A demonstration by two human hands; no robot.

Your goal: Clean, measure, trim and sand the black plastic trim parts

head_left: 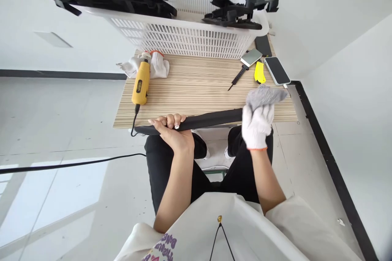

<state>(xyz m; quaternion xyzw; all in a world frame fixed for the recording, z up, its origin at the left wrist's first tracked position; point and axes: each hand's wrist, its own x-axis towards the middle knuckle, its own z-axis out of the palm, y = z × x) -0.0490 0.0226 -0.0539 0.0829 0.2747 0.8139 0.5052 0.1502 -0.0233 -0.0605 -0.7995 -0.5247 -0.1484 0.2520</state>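
Note:
A long black strip [211, 120] lies along the near edge of the table. Bare, my left hand [175, 130] is wrapped round its left part. My right hand [257, 126], in a white knit glove with an orange cuff, grips a grey cloth [265, 96] at the strip's right end. Whether the glove also touches the strip is hidden. To the left, a yellow power tool [141, 83] rests with its tip on white gloves [159, 66].
A white basket [196, 38] at the back holds black plastic parts [235, 12]. On the table's right are a phone [277, 71], a yellow object [259, 72], a small silver box [251, 57], a black watch-like strap [239, 76] and a dark flat item [263, 45]. A cable hangs left.

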